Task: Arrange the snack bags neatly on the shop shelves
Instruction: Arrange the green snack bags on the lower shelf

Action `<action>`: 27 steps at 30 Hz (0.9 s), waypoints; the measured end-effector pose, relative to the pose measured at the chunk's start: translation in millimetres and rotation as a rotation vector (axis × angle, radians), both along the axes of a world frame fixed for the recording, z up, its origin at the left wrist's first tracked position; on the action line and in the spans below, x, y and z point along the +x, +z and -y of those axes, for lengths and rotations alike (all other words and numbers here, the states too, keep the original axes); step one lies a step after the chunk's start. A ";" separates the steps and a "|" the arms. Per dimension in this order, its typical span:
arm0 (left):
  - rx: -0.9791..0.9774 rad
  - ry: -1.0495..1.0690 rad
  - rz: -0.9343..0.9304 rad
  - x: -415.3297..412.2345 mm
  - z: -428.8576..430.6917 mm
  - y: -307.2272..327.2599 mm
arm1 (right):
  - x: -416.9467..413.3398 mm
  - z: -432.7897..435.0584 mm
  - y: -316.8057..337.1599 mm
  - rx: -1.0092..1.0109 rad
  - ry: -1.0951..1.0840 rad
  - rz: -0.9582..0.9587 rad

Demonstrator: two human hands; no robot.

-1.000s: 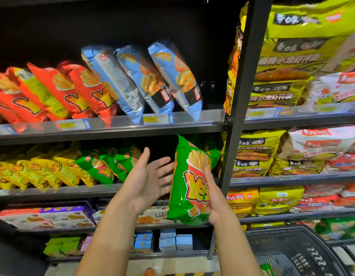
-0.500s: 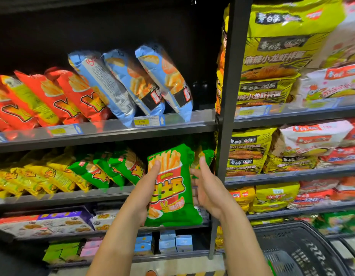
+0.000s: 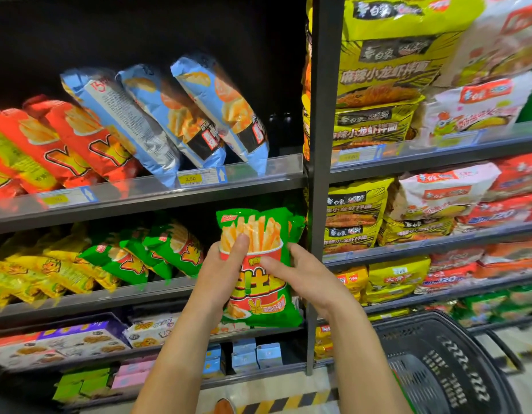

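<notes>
Green snack bag (image 3: 260,297) is held upright in front of the middle shelf (image 3: 124,297), just beside the black upright post (image 3: 318,204). Left hand (image 3: 221,273) grips its left edge, thumb on the front. Right hand (image 3: 305,274) grips its right edge, thumb across the front, fingers behind.

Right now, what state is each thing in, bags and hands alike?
green fries bag: upright, held in mid-air
left hand: grips the bag's left side
right hand: grips its right side
blue bags: leaning left on upper shelf
red bags: leaning left beside them
shelved green bags: tilted left on middle shelf
black basket: contents unclear
</notes>
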State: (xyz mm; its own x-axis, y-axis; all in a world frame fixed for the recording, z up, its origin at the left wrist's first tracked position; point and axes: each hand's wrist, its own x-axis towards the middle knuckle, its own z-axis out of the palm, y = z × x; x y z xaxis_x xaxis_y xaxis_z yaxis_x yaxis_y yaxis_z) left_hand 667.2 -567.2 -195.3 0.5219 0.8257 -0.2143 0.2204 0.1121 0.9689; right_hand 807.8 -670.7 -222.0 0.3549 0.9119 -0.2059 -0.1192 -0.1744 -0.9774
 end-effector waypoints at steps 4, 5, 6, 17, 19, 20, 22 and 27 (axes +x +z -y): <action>0.126 -0.115 0.062 -6.6 -2.3 -1.5 | 7.8 8.1 -4.3 0.129 -0.045 -0.035; 0.138 -0.164 0.077 -10.1 -3.8 -2.2 | 10.1 10.6 -5.0 0.152 -0.047 -0.019; 0.141 -0.216 0.092 -13.6 -5.4 -3.6 | 11.6 12.8 -3.5 0.165 -0.052 0.007; 0.166 -0.356 0.087 -30.8 -18.5 -7.8 | 16.0 19.2 -1.6 0.226 -0.045 0.097; 0.167 -0.310 0.085 -28.6 -16.9 -3.1 | 14.0 17.1 -1.5 0.219 -0.043 0.010; 0.156 -0.298 0.084 -27.6 -16.1 -2.4 | 12.3 15.8 -1.1 0.203 -0.046 -0.035; 0.108 -0.250 0.052 -23.5 -13.5 0.3 | 7.5 12.2 1.6 0.142 -0.066 -0.090; -0.006 -0.150 -0.147 -15.1 -15.2 -0.2 | -5.9 4.4 12.3 -0.051 -0.090 -0.178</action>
State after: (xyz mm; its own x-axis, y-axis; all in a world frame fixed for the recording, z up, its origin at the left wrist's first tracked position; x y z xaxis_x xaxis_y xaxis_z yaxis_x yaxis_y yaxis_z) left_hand 652.1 -552.0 -195.6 0.6017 0.7396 -0.3017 0.3740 0.0728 0.9246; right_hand 801.9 -675.1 -209.7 0.3887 0.8647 -0.3182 -0.3067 -0.2043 -0.9296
